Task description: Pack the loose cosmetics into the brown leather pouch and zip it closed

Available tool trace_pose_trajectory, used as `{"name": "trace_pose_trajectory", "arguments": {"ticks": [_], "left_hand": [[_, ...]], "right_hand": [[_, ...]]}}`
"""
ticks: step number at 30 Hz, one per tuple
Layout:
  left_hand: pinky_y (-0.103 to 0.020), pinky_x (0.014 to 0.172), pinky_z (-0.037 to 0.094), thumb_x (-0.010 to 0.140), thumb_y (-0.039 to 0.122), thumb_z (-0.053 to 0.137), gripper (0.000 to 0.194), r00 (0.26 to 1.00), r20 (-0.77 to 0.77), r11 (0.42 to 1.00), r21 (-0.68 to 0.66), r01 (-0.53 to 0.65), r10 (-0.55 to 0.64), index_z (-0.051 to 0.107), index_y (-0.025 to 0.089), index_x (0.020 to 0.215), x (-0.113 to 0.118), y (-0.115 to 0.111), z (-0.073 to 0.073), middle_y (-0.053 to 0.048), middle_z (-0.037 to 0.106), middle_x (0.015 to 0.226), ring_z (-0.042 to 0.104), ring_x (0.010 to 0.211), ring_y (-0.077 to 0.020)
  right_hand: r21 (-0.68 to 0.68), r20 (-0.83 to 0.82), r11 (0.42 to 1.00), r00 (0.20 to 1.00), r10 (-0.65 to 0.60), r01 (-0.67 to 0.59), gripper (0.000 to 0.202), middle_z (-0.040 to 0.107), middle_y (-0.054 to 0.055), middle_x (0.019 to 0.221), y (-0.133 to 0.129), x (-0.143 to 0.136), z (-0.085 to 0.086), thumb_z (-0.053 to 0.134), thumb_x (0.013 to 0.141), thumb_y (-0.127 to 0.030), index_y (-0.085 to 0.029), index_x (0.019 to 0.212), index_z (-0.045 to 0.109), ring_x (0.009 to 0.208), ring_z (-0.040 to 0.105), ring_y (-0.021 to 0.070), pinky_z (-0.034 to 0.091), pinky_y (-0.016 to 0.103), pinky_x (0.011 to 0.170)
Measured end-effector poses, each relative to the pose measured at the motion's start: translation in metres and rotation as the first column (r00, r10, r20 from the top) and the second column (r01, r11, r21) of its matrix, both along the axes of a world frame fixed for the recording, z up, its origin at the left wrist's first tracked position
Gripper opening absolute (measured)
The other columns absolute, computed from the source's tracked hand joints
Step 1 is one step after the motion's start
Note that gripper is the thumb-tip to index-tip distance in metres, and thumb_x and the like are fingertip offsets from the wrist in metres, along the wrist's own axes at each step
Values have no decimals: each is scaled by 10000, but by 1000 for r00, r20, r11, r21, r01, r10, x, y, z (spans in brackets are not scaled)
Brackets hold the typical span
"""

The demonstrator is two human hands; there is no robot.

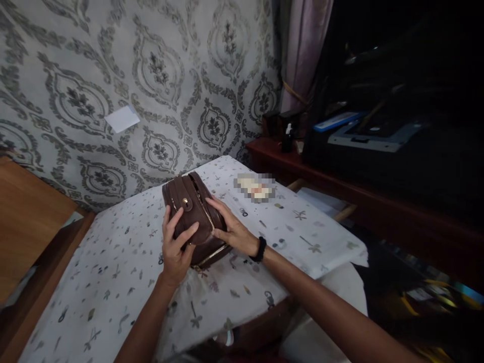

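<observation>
Two hands are resting on one brown bag [191, 212], which is sitting on the table [124, 282], on the patterned cloth [302, 237]. Left hand [176, 249] is wrapping the bag's near end, thumb lying over the top, fingers curling round the left side; its grip is closing on the bag. Right hand [232, 229] is lying flat against the bag's right side, fingers stretching along the gold zip [206, 209]; it is pressing the bag rather than clasping it, fingers extended. A black band [260, 249] is sitting on the right wrist, just behind the bag. A gold stud [185, 201] is showing on the bag's top flap. A second zip is running along the bag's lower edge, next to the cloth.

Right of the bag and beyond it, a blurred patch [254, 186] is lying on the cloth, apart from the bag; what it is cannot be told. Behind the bag, patterned wallpaper is rising, with a white paper slip [121, 119] stuck on it. Far right of the bag, a dark wooden shelf [340, 181] is carrying a small bottle [288, 137].
</observation>
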State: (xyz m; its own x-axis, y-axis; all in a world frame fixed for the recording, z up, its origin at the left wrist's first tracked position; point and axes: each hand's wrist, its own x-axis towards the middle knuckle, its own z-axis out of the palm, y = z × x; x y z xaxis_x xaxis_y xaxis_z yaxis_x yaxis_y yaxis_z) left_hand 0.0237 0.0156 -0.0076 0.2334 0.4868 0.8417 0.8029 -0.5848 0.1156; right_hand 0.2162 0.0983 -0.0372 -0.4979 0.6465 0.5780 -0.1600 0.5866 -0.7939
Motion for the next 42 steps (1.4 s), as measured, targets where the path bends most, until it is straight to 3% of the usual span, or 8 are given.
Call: {"name": "trace_pose_trajectory", "arguments": {"ticks": [10,18,23,27,31,34,38,42], "left_hand": [[-646,1179,328,899,57,610,372,998,-54,999,48,-14,16,659,256,1210,3,0,-3,-96,443,1562,265,1528,-364],[-610,1130,410,898,-4,537,458,984,-167,992,117,-40,59,629,215,1289,5,-2,-7,-143,585,1411,311,1502,-365],[-622,1093,443,887,-2,557,398,970,-235,988,149,-27,62,641,157,1241,3,-1,-5,-178,616,1328,349,1468,-391],[-650,1074,450,844,-7,601,403,959,-275,987,158,-22,66,651,153,1210,2,-1,-5,-176,609,1326,353,1457,-417],[-676,1075,429,852,136,671,354,964,-257,989,148,-22,60,659,175,1203,0,-1,-6,-163,612,1332,378,1434,-424],[-688,1087,400,901,260,625,344,975,-218,996,89,-17,37,656,217,1241,-1,-2,-6,-146,609,1357,384,1427,-411],[-615,1096,418,915,164,588,317,994,-94,998,40,-55,59,671,288,1193,5,-4,-3,-90,657,1267,470,1350,-327],[-557,1100,435,911,159,621,241,996,60,998,-11,-68,69,687,303,1094,6,2,2,-75,631,1234,536,1265,-278]], "right_hand": [[-15,-8,1000,1000,2,-3,855,249,105,1679,1,0,-2,569,877,-714,-282,1577,335,1559,211,284,149,495,1277],[-50,13,999,1000,17,-16,802,244,82,1684,1,4,-1,586,903,-656,-295,1576,341,1567,186,273,132,494,1283],[-123,15,990,997,70,-68,653,280,39,1676,0,16,8,575,944,-572,-324,1529,426,1563,206,277,127,511,1284],[-183,-33,983,999,25,-31,653,376,58,1629,1,13,23,546,964,-557,-301,1544,390,1508,342,264,234,487,1269],[-139,32,988,997,-67,71,760,339,90,1645,26,-11,38,562,927,-624,-258,1561,357,1524,303,264,189,486,1284],[-128,69,989,995,-65,74,832,341,117,1641,56,-34,50,594,881,-667,-221,1550,380,1525,299,281,174,495,1284],[-184,139,981,990,-29,55,819,420,110,1597,89,-53,64,643,843,-662,-231,1513,452,1500,349,298,208,518,1271],[-169,241,983,970,-31,74,746,421,100,1601,100,-55,65,658,837,-649,-246,1454,545,1538,270,320,145,550,1279]]}}
